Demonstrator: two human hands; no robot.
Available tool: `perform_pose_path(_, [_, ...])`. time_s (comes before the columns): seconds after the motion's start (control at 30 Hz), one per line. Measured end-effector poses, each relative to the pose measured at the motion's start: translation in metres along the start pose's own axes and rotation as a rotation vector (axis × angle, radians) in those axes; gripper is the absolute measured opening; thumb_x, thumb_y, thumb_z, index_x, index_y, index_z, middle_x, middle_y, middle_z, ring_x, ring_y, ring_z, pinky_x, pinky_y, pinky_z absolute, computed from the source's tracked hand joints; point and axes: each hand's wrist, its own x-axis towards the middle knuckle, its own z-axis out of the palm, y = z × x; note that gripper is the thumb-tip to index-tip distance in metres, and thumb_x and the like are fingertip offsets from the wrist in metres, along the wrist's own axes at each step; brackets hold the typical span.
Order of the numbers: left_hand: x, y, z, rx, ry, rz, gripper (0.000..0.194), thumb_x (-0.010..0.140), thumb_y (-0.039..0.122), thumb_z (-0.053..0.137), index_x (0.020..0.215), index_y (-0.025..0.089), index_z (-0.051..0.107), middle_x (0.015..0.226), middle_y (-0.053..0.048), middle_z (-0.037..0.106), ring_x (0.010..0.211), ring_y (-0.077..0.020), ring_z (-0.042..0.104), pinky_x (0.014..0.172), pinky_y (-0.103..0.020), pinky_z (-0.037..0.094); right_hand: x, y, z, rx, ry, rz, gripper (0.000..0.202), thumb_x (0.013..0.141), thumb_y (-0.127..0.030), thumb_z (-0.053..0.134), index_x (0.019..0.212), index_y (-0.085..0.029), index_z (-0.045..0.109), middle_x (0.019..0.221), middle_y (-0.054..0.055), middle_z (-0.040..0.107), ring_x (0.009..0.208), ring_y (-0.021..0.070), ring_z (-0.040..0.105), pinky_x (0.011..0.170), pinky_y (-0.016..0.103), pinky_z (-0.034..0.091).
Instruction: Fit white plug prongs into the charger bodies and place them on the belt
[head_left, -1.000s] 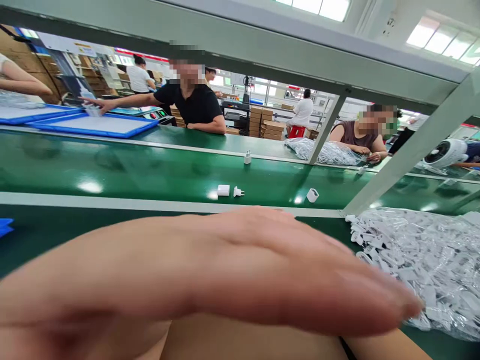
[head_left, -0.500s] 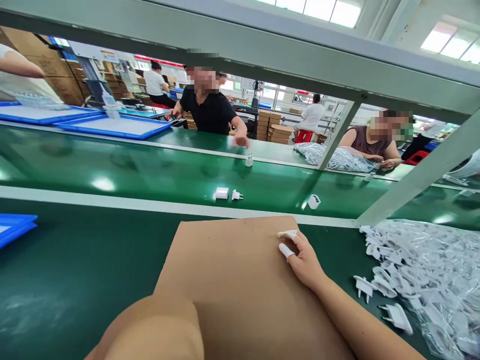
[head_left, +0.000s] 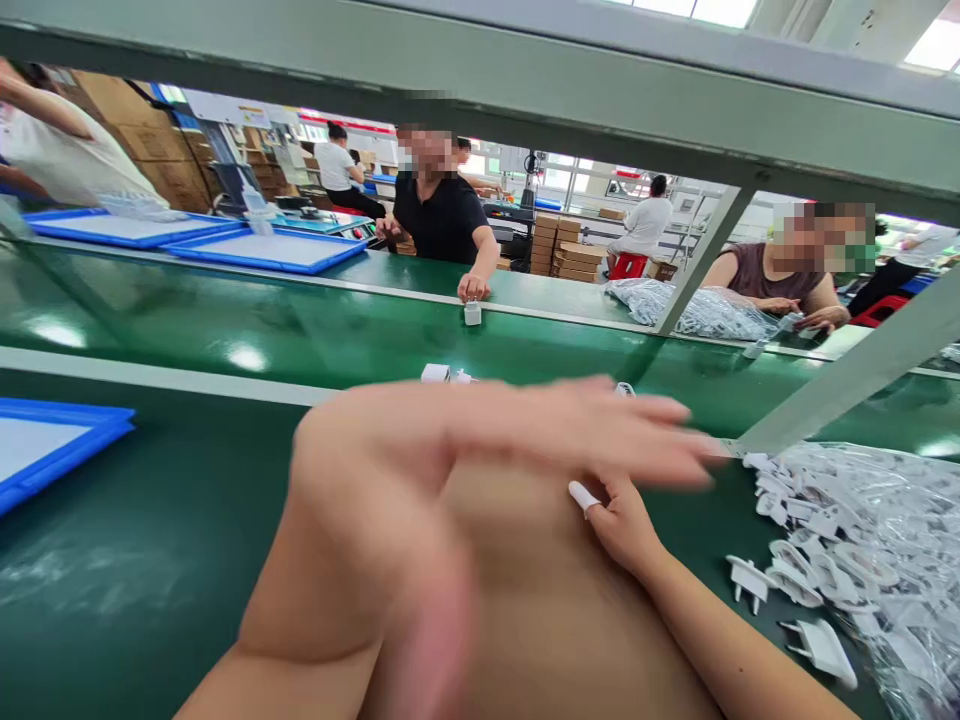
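Observation:
A brown cardboard sheet lies before me on the dark green tabletop. My left hand, large and blurred, is raised above it near the camera. Its fingers stretch to the right and appear to hold nothing. At the cardboard's right edge rests my right hand, thumb apart and wearing a white finger cot; its other fingers are partly hidden behind my left hand. Beyond my left hand, a white charger block and a pronged white plug piece show partly on the green belt.
White plug pieces in a clear plastic bag spread on the right, with several loose ones beside it. Blue-rimmed trays lie left. A slanted metal post and overhead beam frame the belt. Across it, a co-worker's hand touches a white charger.
My left hand has risen into view, sweeping over the cardboard with fingers extended. My right hand stays on the cardboard. The view has turned slightly left. The co-worker's hand has reached the charger.

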Motion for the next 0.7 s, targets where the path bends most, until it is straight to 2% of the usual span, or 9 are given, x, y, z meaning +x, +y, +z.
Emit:
perform_pose_path(0.07, [0.02,-0.034,-0.016,-0.006,0.15,-0.087,0.072,0.087,0.079,0.058,0.138,0.029,0.069,0.137,-0.003,0.069,0.142,-0.0354,0.051,0.118,-0.042,0.044,0.001,-0.001,-0.001,0.029,-0.022,0.024,0.028,0.094,-0.036,0.06,0.116,-0.024,0.072,0.114,0.009,0.07,0.109,0.0257,0.068,0.103,0.044,0.054])
perform_pose_path(0.13, [0.04,-0.083,-0.019,0.105,0.444,-0.373,0.075,0.093,0.077,0.05,0.146,0.025,0.061,0.149,-0.009,0.06,0.145,-0.0399,0.046,0.119,-0.052,0.04,0.002,-0.002,-0.002,0.059,-0.032,0.051,0.029,0.093,-0.037,0.06,0.116,-0.024,0.072,0.115,0.01,0.07,0.11,0.0262,0.067,0.103,0.044,0.054])
perform_pose_path(0.2, [0.054,-0.136,-0.014,0.364,0.639,-0.732,0.079,0.092,0.07,0.057,0.154,0.021,0.052,0.165,-0.015,0.039,0.154,-0.0479,0.025,0.125,-0.064,0.021,0.002,-0.003,-0.003,0.075,-0.03,0.061,0.029,0.092,-0.037,0.061,0.115,-0.023,0.072,0.115,0.01,0.07,0.11,0.027,0.067,0.103,0.045,0.053])
perform_pose_path(0.3, [0.058,-0.207,0.005,0.452,0.578,-1.065,0.112,0.077,0.08,0.068,0.166,0.024,0.029,0.175,-0.017,-0.002,0.154,-0.059,-0.004,0.122,-0.073,0.004,0.003,-0.002,-0.003,0.081,-0.03,0.048,0.029,0.092,-0.036,0.061,0.115,-0.023,0.072,0.114,0.01,0.07,0.109,0.0274,0.067,0.104,0.046,0.052])
perform_pose_path(0.37, [0.051,-0.24,0.017,0.403,0.496,-1.186,0.124,0.068,0.083,0.073,0.167,0.027,0.024,0.174,-0.016,-0.012,0.152,-0.0618,-0.01,0.122,-0.073,0.003,0.003,-0.001,-0.002,0.083,-0.031,0.039,0.028,0.092,-0.036,0.061,0.114,-0.023,0.072,0.113,0.01,0.07,0.109,0.0274,0.067,0.104,0.046,0.052])
perform_pose_path(0.43, [0.04,-0.261,0.024,0.4,0.507,-1.227,0.115,0.069,0.079,0.075,0.164,0.029,0.032,0.175,-0.016,-0.005,0.152,-0.061,-0.01,0.122,-0.071,0.003,0.003,0.0,-0.002,0.08,-0.037,0.042,0.028,0.092,-0.036,0.06,0.114,-0.023,0.071,0.113,0.01,0.069,0.109,0.0275,0.066,0.103,0.046,0.052])
perform_pose_path(0.5, [0.028,-0.271,0.027,0.404,0.611,-1.217,0.092,0.078,0.066,0.075,0.157,0.028,0.047,0.173,-0.017,0.011,0.153,-0.0584,0.002,0.123,-0.067,0.011,0.003,0.001,-0.001,0.077,-0.05,0.055,0.029,0.091,-0.035,0.059,0.114,-0.022,0.071,0.113,0.01,0.069,0.109,0.0276,0.066,0.101,0.047,0.053])
perform_pose_path(0.6, [0.013,-0.272,0.025,0.376,0.75,-1.175,0.054,0.092,0.046,0.065,0.141,0.023,0.064,0.163,-0.016,0.03,0.146,-0.0496,0.025,0.121,-0.057,0.025,0.002,0.002,0.001,0.087,-0.067,0.08,0.027,0.091,-0.034,0.058,0.112,-0.022,0.071,0.114,0.01,0.069,0.111,0.0275,0.065,0.102,0.048,0.052])
perform_pose_path(0.7, [0.012,-0.263,0.024,0.343,0.786,-1.121,0.042,0.096,0.037,0.059,0.133,0.019,0.07,0.155,-0.015,0.039,0.142,-0.0449,0.029,0.12,-0.053,0.028,0.002,0.002,0.003,0.118,-0.069,0.098,0.025,0.089,-0.032,0.058,0.108,-0.023,0.071,0.113,0.009,0.069,0.111,0.0269,0.065,0.103,0.048,0.053])
